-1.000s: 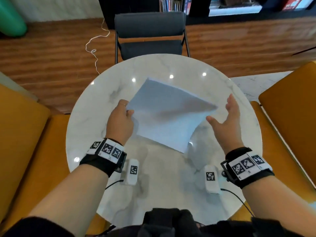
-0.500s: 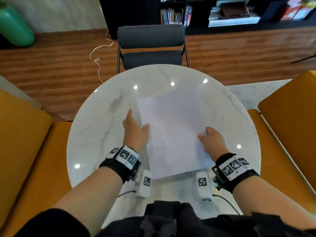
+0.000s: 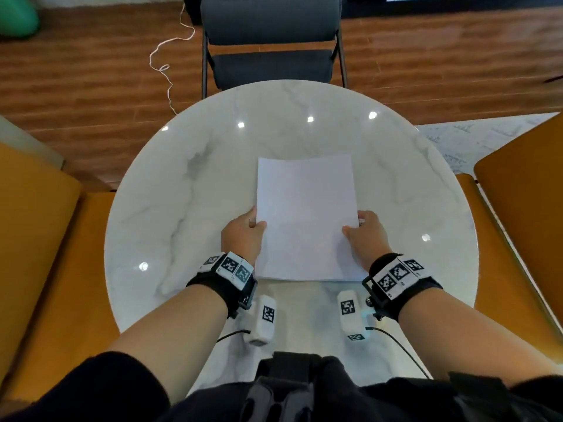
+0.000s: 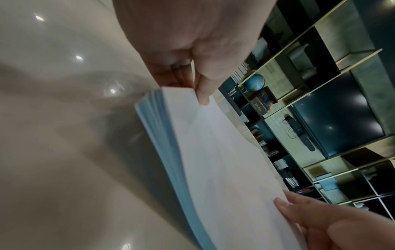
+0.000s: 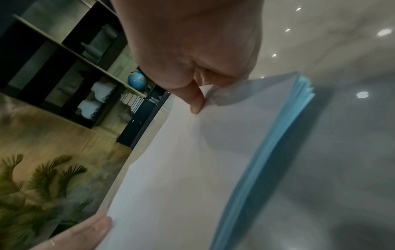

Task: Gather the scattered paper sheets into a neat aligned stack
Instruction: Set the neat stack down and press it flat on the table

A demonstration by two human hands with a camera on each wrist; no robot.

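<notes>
Head view: round white marble table (image 3: pixel 182 208) fills the frame, grey folding chair (image 3: pixel 271 35) at 12 o'clock, orange seats at 3 and 9, and the stack of white paper sheets (image 3: pixel 306 214) sits squared at table centre, long edges running toward 12. Left hand (image 3: pixel 242 236) pinches the stack's left edge at about 8 o'clock, thumb on top and fingers curled beneath; right hand (image 3: pixel 367 237) does the same on the right edge at about 4. Wrist views show the held edges slightly fanned and raised off the marble, sheets not quite flush.
</notes>
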